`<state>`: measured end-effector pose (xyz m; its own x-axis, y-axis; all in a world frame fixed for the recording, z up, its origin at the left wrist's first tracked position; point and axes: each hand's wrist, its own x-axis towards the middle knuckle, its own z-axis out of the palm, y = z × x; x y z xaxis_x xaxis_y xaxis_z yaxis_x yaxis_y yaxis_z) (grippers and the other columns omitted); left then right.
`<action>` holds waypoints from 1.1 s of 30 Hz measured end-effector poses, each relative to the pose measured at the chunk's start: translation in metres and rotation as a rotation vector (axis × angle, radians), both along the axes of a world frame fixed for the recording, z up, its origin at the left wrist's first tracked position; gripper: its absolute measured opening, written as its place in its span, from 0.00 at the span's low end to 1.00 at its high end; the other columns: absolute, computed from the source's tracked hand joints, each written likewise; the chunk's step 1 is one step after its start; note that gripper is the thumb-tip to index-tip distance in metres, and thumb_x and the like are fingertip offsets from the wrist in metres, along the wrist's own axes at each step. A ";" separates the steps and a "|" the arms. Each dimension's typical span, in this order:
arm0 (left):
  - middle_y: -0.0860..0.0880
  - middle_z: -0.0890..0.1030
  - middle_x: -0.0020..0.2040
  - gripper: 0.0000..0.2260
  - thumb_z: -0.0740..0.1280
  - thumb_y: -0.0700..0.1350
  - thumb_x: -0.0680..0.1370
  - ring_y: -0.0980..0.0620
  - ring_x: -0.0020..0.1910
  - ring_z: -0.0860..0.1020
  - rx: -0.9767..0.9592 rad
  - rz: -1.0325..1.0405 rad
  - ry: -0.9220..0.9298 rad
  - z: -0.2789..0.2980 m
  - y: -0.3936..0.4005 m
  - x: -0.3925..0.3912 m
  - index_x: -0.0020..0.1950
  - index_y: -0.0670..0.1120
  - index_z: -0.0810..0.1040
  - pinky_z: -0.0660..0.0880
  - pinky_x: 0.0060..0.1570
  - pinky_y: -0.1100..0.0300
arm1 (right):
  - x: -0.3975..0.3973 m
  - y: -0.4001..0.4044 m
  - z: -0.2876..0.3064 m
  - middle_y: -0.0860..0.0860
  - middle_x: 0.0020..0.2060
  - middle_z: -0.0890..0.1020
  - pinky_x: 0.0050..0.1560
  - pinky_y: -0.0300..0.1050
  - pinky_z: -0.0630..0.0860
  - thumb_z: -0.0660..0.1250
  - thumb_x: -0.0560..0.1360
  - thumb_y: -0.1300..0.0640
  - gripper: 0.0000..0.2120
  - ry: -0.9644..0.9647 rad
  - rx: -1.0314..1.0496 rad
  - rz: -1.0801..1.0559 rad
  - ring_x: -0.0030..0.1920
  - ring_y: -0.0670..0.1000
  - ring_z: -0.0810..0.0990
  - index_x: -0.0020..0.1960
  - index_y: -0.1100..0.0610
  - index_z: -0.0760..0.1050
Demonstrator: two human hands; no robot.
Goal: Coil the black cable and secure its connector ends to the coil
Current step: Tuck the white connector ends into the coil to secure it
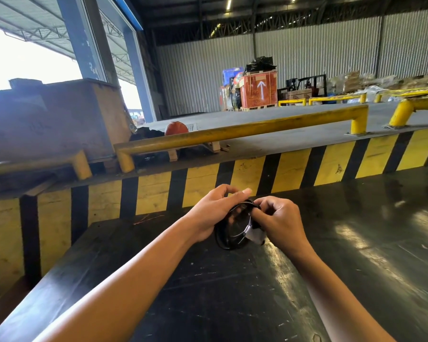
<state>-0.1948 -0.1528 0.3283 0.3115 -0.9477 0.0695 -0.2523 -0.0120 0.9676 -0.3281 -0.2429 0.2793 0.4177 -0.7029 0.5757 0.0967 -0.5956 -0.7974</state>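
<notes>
The left hand point(214, 211) cups the coil point(232, 228) from its left side, fingers curled over the top loops, clamped on it. The coil, already wound, sits between both hands just above the worktop point(356, 243), toward its far edge, standing roughly upright. The right hand point(279, 218) touches the coil's right rim, fingers pinched on a strand beside a white tag point(255, 235). I judge the tucking falls to this nearer hand, working leftward into the loops.
</notes>
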 end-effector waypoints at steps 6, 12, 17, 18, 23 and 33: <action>0.48 0.86 0.47 0.12 0.72 0.39 0.73 0.48 0.49 0.84 -0.079 -0.025 0.067 -0.026 0.008 0.002 0.56 0.46 0.79 0.80 0.48 0.55 | -0.007 -0.018 0.002 0.46 0.32 0.82 0.39 0.49 0.77 0.71 0.69 0.62 0.11 -0.062 0.083 -0.139 0.34 0.48 0.79 0.28 0.55 0.77; 0.46 0.82 0.41 0.04 0.67 0.36 0.77 0.50 0.43 0.81 -0.171 0.136 0.071 -0.023 0.000 -0.003 0.49 0.42 0.80 0.78 0.54 0.48 | -0.011 -0.024 0.004 0.47 0.37 0.81 0.35 0.26 0.71 0.74 0.68 0.61 0.08 0.049 0.000 -0.209 0.38 0.44 0.79 0.34 0.59 0.76; 0.47 0.81 0.38 0.04 0.67 0.35 0.76 0.50 0.41 0.81 -0.219 0.242 0.067 -0.026 -0.002 0.001 0.47 0.43 0.79 0.78 0.53 0.49 | -0.021 -0.021 0.013 0.45 0.33 0.82 0.34 0.24 0.72 0.74 0.69 0.62 0.05 0.100 -0.107 -0.153 0.33 0.41 0.80 0.41 0.53 0.82; 0.48 0.82 0.38 0.05 0.68 0.35 0.76 0.50 0.41 0.81 -0.227 0.258 0.047 -0.027 -0.002 0.002 0.47 0.44 0.80 0.79 0.53 0.48 | -0.020 -0.021 0.013 0.45 0.34 0.83 0.34 0.24 0.72 0.74 0.70 0.61 0.04 0.149 -0.097 -0.101 0.34 0.39 0.80 0.42 0.54 0.83; 0.46 0.85 0.43 0.07 0.69 0.38 0.76 0.52 0.39 0.84 -0.249 0.288 -0.055 -0.036 -0.004 0.003 0.50 0.49 0.79 0.81 0.47 0.53 | -0.012 -0.018 0.006 0.45 0.34 0.83 0.36 0.23 0.71 0.73 0.71 0.57 0.03 0.259 -0.035 -0.070 0.36 0.37 0.79 0.42 0.56 0.85; 0.47 0.86 0.46 0.10 0.71 0.42 0.74 0.49 0.45 0.85 -0.251 0.269 -0.109 -0.055 -0.008 -0.015 0.55 0.50 0.79 0.82 0.48 0.50 | 0.007 -0.011 0.001 0.53 0.36 0.85 0.39 0.39 0.77 0.71 0.72 0.59 0.05 0.153 0.105 -0.046 0.38 0.49 0.83 0.41 0.58 0.84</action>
